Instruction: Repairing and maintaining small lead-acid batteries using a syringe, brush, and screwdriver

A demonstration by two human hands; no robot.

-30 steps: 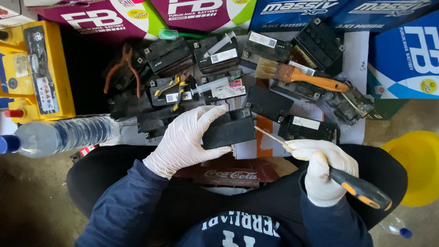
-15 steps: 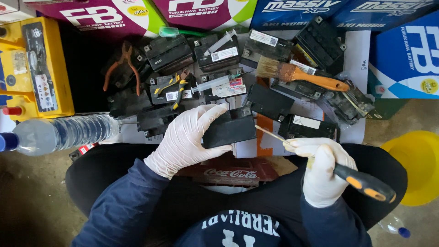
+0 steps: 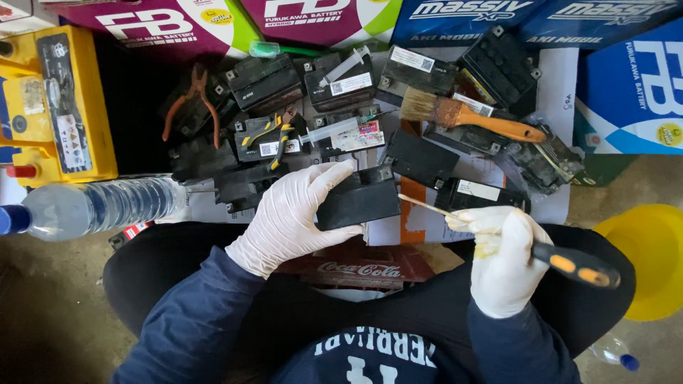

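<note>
Right hand [image 3: 501, 259] drew one screwdriver [image 3: 498, 227] back (left hand [image 3: 292, 213] grips one battery [image 3: 359, 199]).

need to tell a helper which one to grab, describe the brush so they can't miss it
Start at the row of blue cartons along the top right. Just below and left of them, the brush lies flat across the heap of small black batteries. It alone has a wooden orange handle and pale bristles pointing left.

Black battery [image 3: 358, 201]; white gloves: left hand [image 3: 292, 213], right hand [image 3: 500, 257]; orange-black screwdriver handle [image 3: 575, 266]; orange-handled brush [image 3: 462, 116]; yellow funnel [image 3: 651, 256].
</note>
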